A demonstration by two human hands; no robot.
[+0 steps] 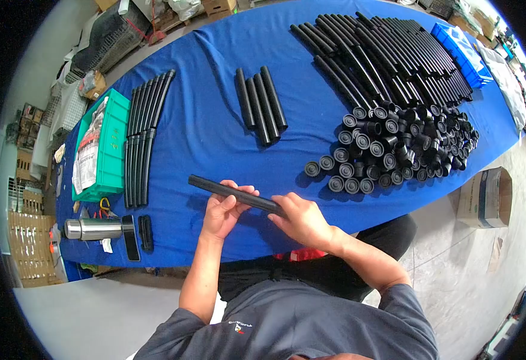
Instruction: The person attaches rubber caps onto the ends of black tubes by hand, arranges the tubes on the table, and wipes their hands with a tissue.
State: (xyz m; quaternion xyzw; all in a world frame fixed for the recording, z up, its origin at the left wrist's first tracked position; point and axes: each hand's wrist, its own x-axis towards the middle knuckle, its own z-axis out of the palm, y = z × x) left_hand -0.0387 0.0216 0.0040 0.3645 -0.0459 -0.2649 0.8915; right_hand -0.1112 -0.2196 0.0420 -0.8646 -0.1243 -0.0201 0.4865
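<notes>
A black tube is held slantwise over the near edge of the blue cloth. My left hand has its fingers and thumb around the tube's middle. My right hand grips the tube's right end and hides that tip. Beyond my hands, several black tubes lie side by side on the cloth. To the right is a heap of black round caps, with many long black tubes stacked behind it.
At the left stand a green crate and rows of black tubes. Near the left front lie a steel flask, a phone and scissors. A blue crate sits far right; a cardboard box is on the floor.
</notes>
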